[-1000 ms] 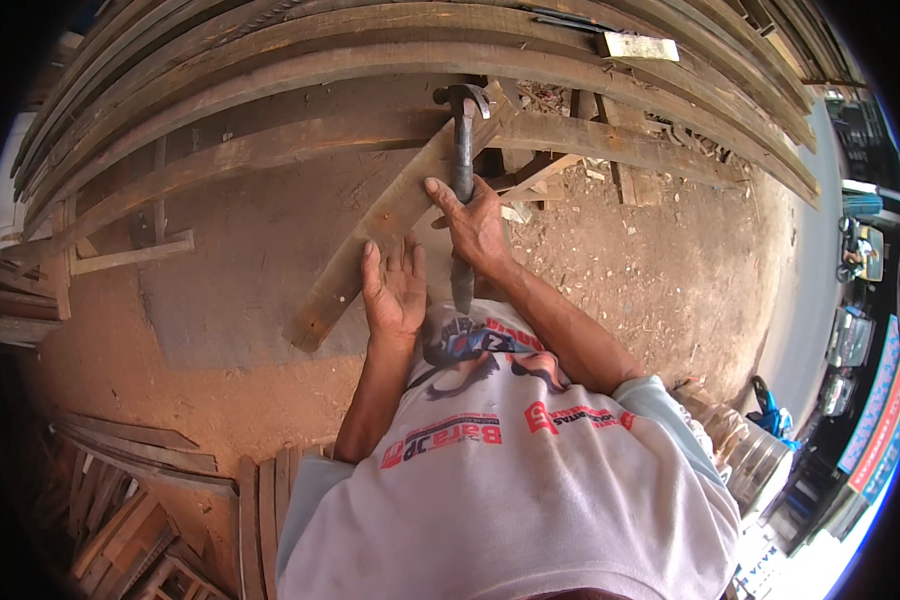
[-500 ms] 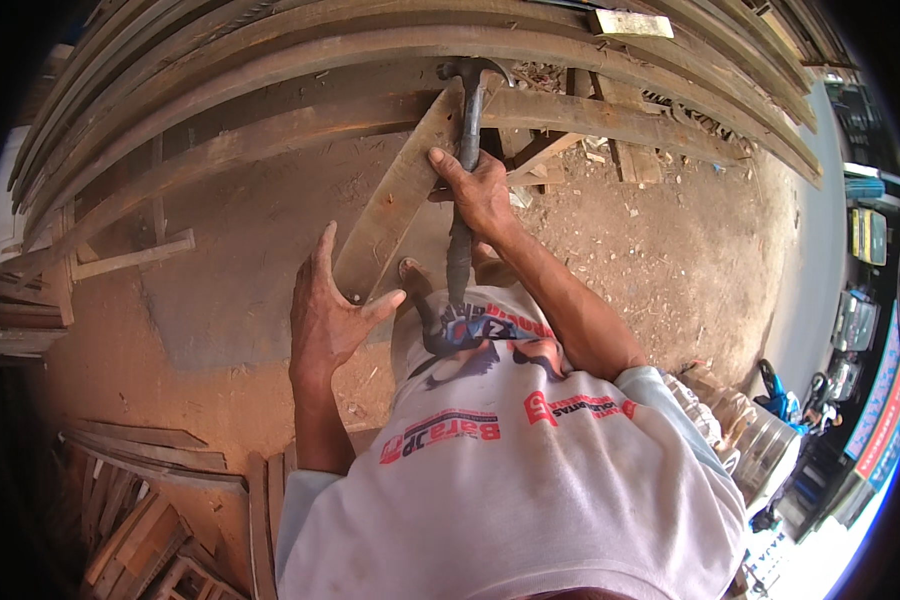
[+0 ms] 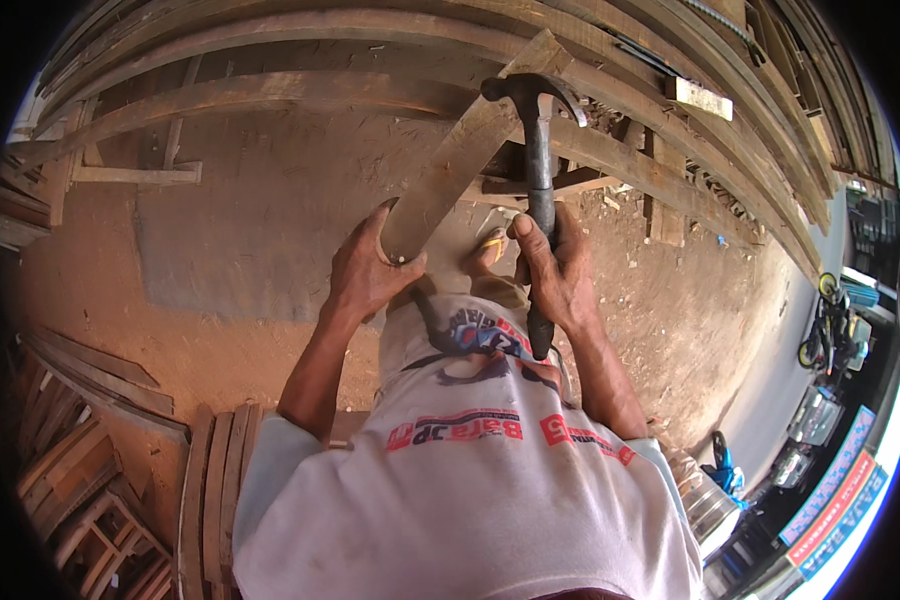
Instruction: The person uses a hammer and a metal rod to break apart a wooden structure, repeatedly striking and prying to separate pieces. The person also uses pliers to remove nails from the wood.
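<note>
My left hand is closed round the near end of a flat wooden board, thumb on its near edge. The board slants away up to the right, its far end over the stacked timber. In my right hand is a claw hammer, gripped by its dark handle. The hammer stands head away from me, the claw turned to the right. Its head overlaps the board's right side in the picture; whether they touch I cannot tell.
Long timber beams lie across the far side. A small pale wood block rests on them at the right. Wood offcuts are piled at the near left. A foot in a sandal shows beyond my lap. Wood chips dot the ground.
My left hand, open beside the board before, has closed on its near end. My right hand has come off the board and moved right with the hammer. The view has also shifted.
</note>
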A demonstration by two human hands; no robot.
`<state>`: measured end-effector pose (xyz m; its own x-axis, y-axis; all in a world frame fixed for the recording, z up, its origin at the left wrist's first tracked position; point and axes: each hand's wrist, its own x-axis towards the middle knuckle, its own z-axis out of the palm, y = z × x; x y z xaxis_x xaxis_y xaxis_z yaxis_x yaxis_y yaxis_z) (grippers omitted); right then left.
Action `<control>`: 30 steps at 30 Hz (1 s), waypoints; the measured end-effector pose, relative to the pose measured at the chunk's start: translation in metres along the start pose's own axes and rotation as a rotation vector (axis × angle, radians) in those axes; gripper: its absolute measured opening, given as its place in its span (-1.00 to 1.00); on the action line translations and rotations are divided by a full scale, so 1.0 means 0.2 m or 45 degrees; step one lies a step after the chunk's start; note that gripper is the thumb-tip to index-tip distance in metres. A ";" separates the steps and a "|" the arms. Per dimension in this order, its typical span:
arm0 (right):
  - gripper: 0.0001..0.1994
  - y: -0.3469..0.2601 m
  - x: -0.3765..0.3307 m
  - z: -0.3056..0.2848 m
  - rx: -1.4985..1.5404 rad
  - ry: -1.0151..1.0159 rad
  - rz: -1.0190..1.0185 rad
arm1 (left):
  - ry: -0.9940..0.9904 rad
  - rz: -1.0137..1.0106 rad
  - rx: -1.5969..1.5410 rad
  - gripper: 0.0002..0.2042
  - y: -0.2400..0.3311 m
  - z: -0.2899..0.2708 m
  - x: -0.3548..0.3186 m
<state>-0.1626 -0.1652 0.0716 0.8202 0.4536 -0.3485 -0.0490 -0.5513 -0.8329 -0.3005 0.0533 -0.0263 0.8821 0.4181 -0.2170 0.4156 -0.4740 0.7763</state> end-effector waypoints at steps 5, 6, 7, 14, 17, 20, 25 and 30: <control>-0.55 -0.11 -0.11 -0.01 0.229 0.069 -0.449 | -0.010 -0.113 0.079 -0.19 0.01 -0.04 0.06; -0.57 -0.10 -0.10 -0.01 0.204 0.080 -0.488 | -0.049 -0.138 0.112 -0.19 0.02 -0.05 0.07; -0.60 -0.11 -0.10 -0.02 -0.006 0.053 -0.409 | -0.049 -0.133 0.116 -0.19 0.03 -0.04 0.07; -0.58 -0.15 -0.09 -0.02 -0.551 -0.125 0.030 | -0.079 -0.200 0.105 -0.15 0.01 -0.01 0.07; -0.58 -0.28 -0.19 -0.03 -0.137 0.111 -0.291 | -0.079 -0.186 0.106 -0.18 -0.02 0.01 0.03; -0.53 -0.35 -0.17 0.00 0.369 0.332 -1.005 | -0.078 -0.166 0.111 -0.20 -0.03 0.01 0.02; -0.62 0.03 -0.17 -0.02 0.090 0.097 -0.661 | -0.072 -0.151 0.104 -0.20 -0.02 0.01 0.01; -0.63 -0.01 -0.13 0.08 -0.637 -0.125 -0.010 | -0.092 -0.210 0.120 -0.19 -0.04 0.06 0.02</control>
<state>-0.1920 -0.1648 0.0759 0.7607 0.5095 -0.4021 0.2555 -0.8045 -0.5361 -0.2975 0.0491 -0.0400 0.8126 0.4408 -0.3813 0.5718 -0.4758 0.6684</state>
